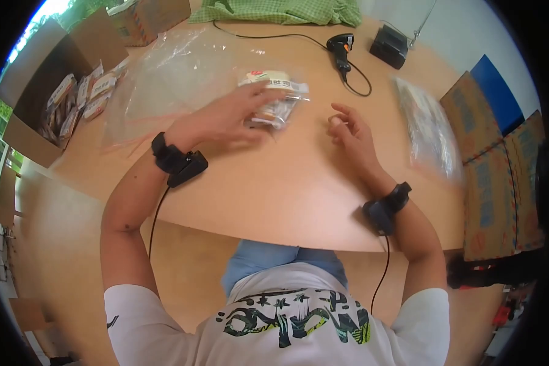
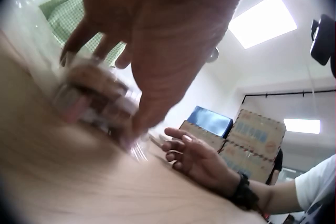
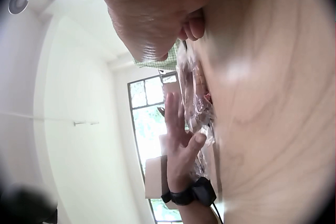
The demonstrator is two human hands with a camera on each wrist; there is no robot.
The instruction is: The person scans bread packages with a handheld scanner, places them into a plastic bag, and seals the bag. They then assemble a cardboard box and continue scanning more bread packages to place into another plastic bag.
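A clear-wrapped packet of toast bread (image 1: 277,111), with red and dark print on its label, lies on the table in front of the person. Over its left side spreads the left hand (image 1: 229,116), slightly blurred, with the fingers reaching across the top. Seen from the left wrist, the fingers and thumb straddle the blurred packet (image 2: 94,95). In the right wrist view, the left hand (image 3: 181,150) shows straight fingers and a thumb held apart. The right hand (image 1: 355,135) hovers above the table to the packet's right, its fingers loosely bent and holding nothing.
At the left stands an open carton (image 1: 30,88) with several wrapped packets. A large clear plastic bag (image 1: 165,79) spreads beside it. Further back are a barcode scanner (image 1: 341,52) and a black device (image 1: 389,47). A plastic-wrapped bundle (image 1: 427,128) and cardboard boxes (image 1: 491,183) line the right side.
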